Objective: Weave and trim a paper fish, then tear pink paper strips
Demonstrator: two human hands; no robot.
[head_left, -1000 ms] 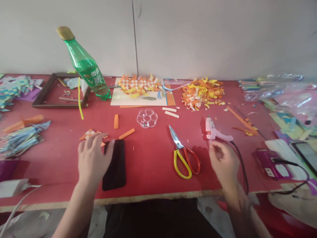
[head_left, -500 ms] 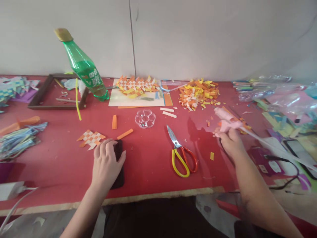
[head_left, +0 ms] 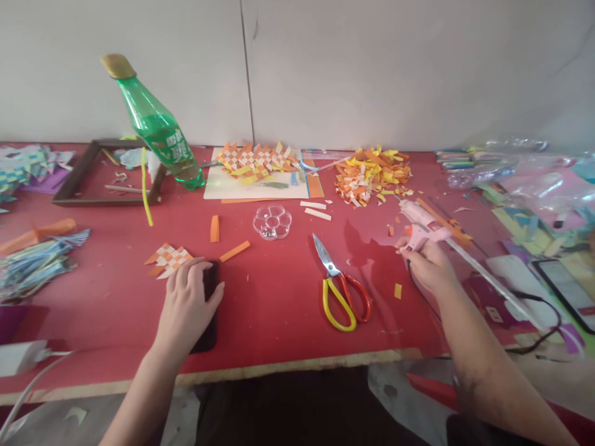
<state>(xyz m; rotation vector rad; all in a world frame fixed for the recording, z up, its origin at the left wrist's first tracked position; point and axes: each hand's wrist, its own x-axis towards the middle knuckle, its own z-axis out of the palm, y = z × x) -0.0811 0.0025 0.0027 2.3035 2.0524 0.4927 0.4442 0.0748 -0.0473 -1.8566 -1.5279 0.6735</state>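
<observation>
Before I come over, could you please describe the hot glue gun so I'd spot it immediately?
On the red tabletop, find the scissors with yellow and red handles. To their right, the person's right hand holds the hot glue gun. Pale pink, with a long whitish stick jutting from its back, it stands apart from the orange-and-yellow paper pile nearby.

The tabletop (head_left: 279,297) carries one pair of scissors (head_left: 331,269) toward its front edge, one bottle (head_left: 162,133) and one frame (head_left: 100,201) toward the back-left corner, one clear palette (head_left: 272,223) and two short orange strips (head_left: 214,228) around the middle, and two white strips (head_left: 318,214) nearer the back edge. There are two phones (head_left: 207,337), front edge and right edge, and one glue gun (head_left: 418,214).
</observation>
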